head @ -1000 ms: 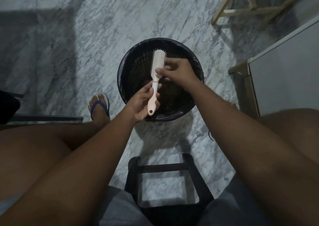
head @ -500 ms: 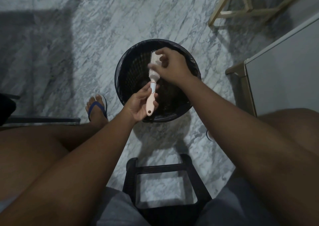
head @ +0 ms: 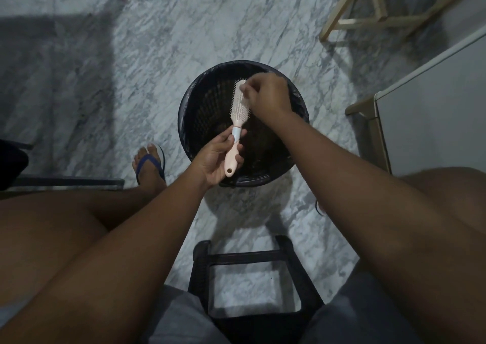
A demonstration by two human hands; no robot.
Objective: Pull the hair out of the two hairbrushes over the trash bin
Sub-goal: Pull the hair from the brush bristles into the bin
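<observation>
A pale pink hairbrush (head: 238,117) with a white collar and white bristles is held over a round black trash bin (head: 189,122) lined with a dark bag. My left hand (head: 215,159) grips the brush by its handle, bristle head pointing away from me. My right hand (head: 265,95) is at the far end of the bristle head, fingertips pinched together among the bristles. Whether hair is between the fingers cannot be made out. Only one hairbrush is in view.
Marble floor all around. A black stool frame (head: 252,272) stands between my knees. A foot in a blue flip-flop (head: 150,164) rests left of the bin. A grey cabinet (head: 431,112) is at right, and a wooden stand (head: 373,9) at the far right.
My right hand has moved from the base of the bristle head up to its far tip. The brush has tilted a little to the right. My left hand keeps its grip.
</observation>
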